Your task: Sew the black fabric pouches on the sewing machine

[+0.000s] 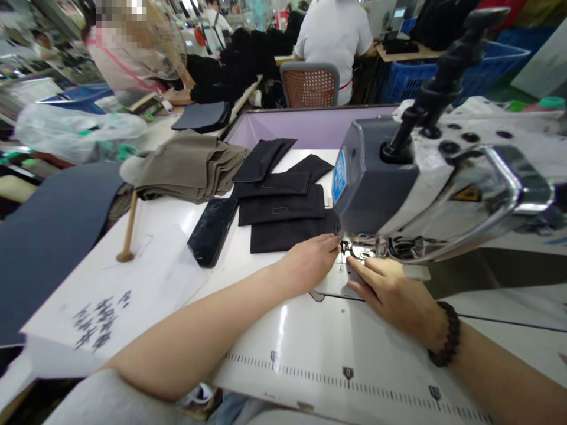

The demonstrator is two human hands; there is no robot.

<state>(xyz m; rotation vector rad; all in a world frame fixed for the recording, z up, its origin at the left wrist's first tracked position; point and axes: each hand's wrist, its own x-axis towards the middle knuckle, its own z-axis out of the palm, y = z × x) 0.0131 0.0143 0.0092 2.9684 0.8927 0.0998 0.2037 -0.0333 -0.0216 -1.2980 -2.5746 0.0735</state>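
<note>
A white and grey sewing machine point(376, 177) stands at the right, its head over a metal needle plate. My left hand point(310, 262) is left of the presser foot, its fingers bent and close together. Whatever lies at those fingertips is too small or hidden to name. Across the foot from it, my right hand point(392, 292) rests low, with thumb and fingers apart and fingertips at the plate. It holds nothing that I can see. Just beyond my left hand lies a black fabric piece point(283, 236), overlapped by several folded black pieces point(281, 206) with small stitched rectangles.
Left of the black pieces are a phone point(212, 230), a stack of olive-brown fabric point(190, 165) and paper with handwriting point(106, 307). A wooden-handled tool point(128, 230) lies on the paper. A ruler scale point(348, 378) marks the front edge. Other people sit beyond.
</note>
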